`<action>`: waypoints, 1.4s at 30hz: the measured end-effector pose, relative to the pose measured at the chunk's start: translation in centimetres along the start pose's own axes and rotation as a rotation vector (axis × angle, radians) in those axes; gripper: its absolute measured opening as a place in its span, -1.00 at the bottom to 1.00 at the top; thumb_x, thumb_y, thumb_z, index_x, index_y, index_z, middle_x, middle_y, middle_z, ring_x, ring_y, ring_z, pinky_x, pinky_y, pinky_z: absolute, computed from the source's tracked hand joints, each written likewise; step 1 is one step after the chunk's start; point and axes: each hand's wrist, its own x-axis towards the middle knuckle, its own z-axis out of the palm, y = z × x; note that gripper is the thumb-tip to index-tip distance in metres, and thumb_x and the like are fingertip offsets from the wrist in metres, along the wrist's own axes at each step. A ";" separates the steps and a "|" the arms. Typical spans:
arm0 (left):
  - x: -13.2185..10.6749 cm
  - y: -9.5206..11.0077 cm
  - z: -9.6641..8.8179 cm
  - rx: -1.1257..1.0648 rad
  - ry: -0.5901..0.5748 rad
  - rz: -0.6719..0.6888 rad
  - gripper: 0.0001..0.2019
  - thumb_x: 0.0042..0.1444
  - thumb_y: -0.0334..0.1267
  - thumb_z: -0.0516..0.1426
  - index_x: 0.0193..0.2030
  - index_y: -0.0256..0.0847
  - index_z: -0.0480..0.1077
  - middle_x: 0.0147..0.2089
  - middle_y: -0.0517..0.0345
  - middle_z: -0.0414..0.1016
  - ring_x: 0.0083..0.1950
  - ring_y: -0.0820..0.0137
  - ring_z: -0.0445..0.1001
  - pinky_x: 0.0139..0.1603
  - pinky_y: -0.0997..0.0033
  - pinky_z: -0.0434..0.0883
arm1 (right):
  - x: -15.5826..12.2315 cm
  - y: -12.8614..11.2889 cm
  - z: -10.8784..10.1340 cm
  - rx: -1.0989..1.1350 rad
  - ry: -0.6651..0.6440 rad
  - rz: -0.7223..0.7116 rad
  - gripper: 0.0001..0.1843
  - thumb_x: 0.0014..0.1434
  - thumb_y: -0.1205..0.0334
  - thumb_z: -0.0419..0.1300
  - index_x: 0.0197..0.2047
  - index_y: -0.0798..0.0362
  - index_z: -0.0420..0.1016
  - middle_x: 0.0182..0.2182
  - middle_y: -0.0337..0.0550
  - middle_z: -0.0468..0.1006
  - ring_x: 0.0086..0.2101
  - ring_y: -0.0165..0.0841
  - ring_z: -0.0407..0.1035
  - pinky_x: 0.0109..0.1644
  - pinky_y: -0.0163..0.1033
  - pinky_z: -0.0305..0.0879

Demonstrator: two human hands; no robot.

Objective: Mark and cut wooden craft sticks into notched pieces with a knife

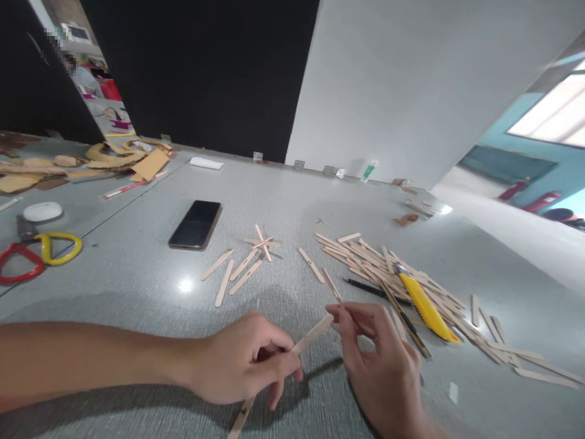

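My left hand (249,360) is closed around a wooden craft stick (313,334) that points up and to the right. My right hand (379,360) pinches the stick's far end, with another stick (332,285) standing up from its fingers. A big heap of craft sticks (393,271) lies just beyond my right hand, with a yellow utility knife (427,308) on top. Several loose sticks (237,271) lie side by side ahead of my left hand, next to a small star of crossed sticks (262,242).
A black phone (195,224) lies face up on the grey table (137,274). Scissors with red and yellow handles (39,253) and a white oval object (42,211) sit at the left. Cardboard scraps (114,160) pile up at the far left. A black pen (365,288) lies under the heap.
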 end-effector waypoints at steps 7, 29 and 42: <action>0.1 -0.1 -0.1 -0.063 0.026 0.011 -0.57 0.49 0.04 0.03 -0.12 -0.31 0.51 -0.47 0.11 0.52 -0.56 0.53 0.29 -0.53 0.61 0.20 | -0.4 -0.5 -0.2 0.178 -0.076 0.018 -0.96 0.43 0.27 0.18 -0.08 -0.07 0.44 -0.35 -0.30 0.74 -0.38 -0.43 0.69 -0.28 -0.48 0.57; -0.2 0.0 -0.4 -0.048 0.055 0.017 -0.59 0.50 -0.03 0.01 -0.07 -0.33 0.53 -0.56 0.26 0.34 -0.58 0.56 0.23 -0.55 0.62 0.16 | -0.6 -0.2 -0.4 0.122 -0.084 -0.066 -0.81 0.42 0.38 0.19 0.02 -0.01 0.58 -0.30 -0.23 0.77 -0.41 -0.39 0.68 -0.28 -0.40 0.61; -0.1 -0.2 -0.3 -0.062 0.067 0.056 -0.56 0.51 0.02 0.00 -0.08 -0.33 0.50 -0.54 0.28 0.32 -0.54 0.55 0.26 -0.53 0.60 0.20 | -1.8 -0.8 -0.2 0.109 -0.197 -0.346 -0.71 0.37 0.52 0.20 0.11 0.08 0.46 -0.25 -0.12 0.76 -0.37 -0.31 0.68 -0.30 -0.26 0.62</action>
